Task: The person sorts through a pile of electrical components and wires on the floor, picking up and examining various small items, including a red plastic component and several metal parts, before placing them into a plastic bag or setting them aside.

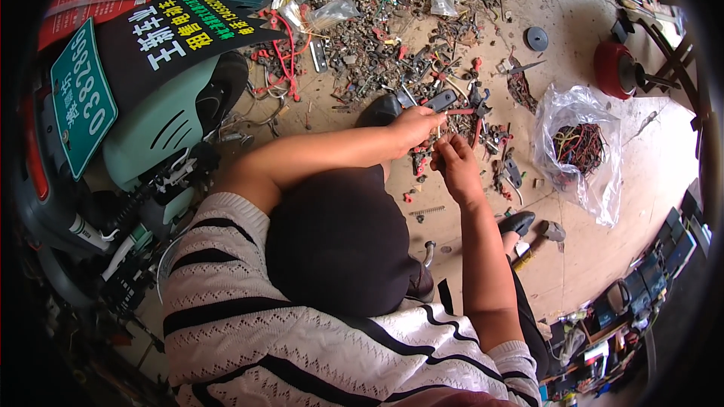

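Note:
My left hand (417, 129) and my right hand (457, 163) meet over the floor in front of my knees. A small pale piece (438, 131) runs between the fingertips of both hands; its kind is too small to tell. Just beyond, red-handled pliers (479, 116) lie on the floor among loose parts. A black oblong part (441, 100) lies behind my left hand. A broad heap of small metal and plastic parts, red terminal covers and wire scraps (390, 34) spreads ahead.
An open clear plastic bag (605, 181) with cut wires (578, 148) stands at right. A hammer (551, 232) lies nearer me. A pale green electric scooter (153, 124) stands at left. A black disc (536, 38) and a red and black round object (613, 70) are farther back.

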Demonstrator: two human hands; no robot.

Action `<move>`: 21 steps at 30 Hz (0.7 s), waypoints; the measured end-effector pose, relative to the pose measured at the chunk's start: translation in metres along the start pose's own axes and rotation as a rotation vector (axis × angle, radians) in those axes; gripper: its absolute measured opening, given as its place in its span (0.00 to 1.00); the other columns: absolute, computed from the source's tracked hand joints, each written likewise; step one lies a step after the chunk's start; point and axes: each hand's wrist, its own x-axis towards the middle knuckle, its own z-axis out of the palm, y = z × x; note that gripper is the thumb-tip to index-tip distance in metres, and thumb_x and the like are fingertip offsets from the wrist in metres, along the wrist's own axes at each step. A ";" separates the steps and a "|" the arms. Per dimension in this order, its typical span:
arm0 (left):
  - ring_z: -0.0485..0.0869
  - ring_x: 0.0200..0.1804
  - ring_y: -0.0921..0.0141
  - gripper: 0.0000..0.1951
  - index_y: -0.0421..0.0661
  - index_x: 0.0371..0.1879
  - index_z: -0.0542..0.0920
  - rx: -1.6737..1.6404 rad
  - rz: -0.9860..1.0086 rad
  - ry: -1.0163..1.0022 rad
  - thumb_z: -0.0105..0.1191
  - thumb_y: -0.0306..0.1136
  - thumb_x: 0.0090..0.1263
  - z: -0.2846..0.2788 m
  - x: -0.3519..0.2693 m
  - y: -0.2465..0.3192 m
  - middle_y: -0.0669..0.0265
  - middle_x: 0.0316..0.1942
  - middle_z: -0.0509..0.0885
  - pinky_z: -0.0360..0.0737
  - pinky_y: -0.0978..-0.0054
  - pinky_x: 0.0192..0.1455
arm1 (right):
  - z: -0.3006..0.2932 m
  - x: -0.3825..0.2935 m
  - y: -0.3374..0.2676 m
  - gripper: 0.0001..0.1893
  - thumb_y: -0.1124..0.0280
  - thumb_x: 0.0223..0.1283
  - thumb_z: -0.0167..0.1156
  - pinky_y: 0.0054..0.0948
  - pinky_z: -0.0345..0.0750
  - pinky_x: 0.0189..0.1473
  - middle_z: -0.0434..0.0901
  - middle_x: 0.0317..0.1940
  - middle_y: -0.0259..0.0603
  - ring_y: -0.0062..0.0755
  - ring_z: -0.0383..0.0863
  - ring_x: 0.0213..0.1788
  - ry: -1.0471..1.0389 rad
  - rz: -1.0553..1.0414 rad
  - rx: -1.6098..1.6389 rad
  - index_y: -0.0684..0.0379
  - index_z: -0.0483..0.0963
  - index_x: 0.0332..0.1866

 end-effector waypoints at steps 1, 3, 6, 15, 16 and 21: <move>0.65 0.22 0.80 0.12 0.43 0.36 0.78 0.000 -0.001 -0.001 0.48 0.39 0.75 0.001 -0.001 0.000 0.76 0.22 0.68 0.66 0.79 0.26 | 0.000 0.000 -0.001 0.07 0.67 0.70 0.53 0.22 0.72 0.33 0.72 0.27 0.32 0.22 0.71 0.27 0.001 0.000 0.000 0.59 0.68 0.38; 0.65 0.22 0.80 0.12 0.43 0.35 0.77 0.039 -0.010 0.020 0.48 0.39 0.75 0.002 -0.004 0.003 0.75 0.22 0.68 0.66 0.78 0.25 | -0.002 0.000 -0.004 0.07 0.68 0.71 0.51 0.22 0.71 0.33 0.71 0.26 0.31 0.21 0.70 0.27 -0.042 -0.035 -0.083 0.59 0.67 0.37; 0.64 0.19 0.80 0.12 0.44 0.32 0.76 -0.164 -0.065 0.041 0.47 0.38 0.75 0.004 -0.010 0.008 0.75 0.21 0.68 0.65 0.77 0.24 | 0.000 0.000 -0.010 0.06 0.70 0.71 0.49 0.22 0.70 0.32 0.69 0.26 0.31 0.20 0.68 0.27 -0.072 -0.093 -0.203 0.59 0.66 0.36; 0.59 0.15 0.82 0.09 0.50 0.28 0.75 -0.545 -0.315 0.043 0.51 0.39 0.70 -0.016 -0.001 0.017 0.80 0.17 0.66 0.60 0.81 0.23 | 0.010 0.019 0.007 0.06 0.71 0.69 0.52 0.24 0.71 0.33 0.75 0.29 0.36 0.21 0.71 0.29 0.014 -0.361 -0.474 0.63 0.67 0.39; 0.59 0.16 0.82 0.09 0.50 0.30 0.76 -0.551 -0.312 -0.011 0.52 0.39 0.70 -0.015 -0.002 0.020 0.80 0.17 0.67 0.60 0.82 0.24 | 0.007 0.019 0.004 0.06 0.71 0.69 0.51 0.22 0.69 0.33 0.75 0.29 0.35 0.20 0.70 0.29 -0.022 -0.211 -0.176 0.62 0.68 0.39; 0.67 0.24 0.79 0.11 0.45 0.41 0.77 -0.613 -0.228 -0.316 0.51 0.41 0.74 -0.015 -0.011 0.025 0.76 0.24 0.69 0.67 0.81 0.31 | 0.002 0.002 -0.019 0.04 0.71 0.69 0.49 0.21 0.66 0.33 0.72 0.31 0.33 0.21 0.67 0.30 -0.171 0.056 0.482 0.59 0.67 0.38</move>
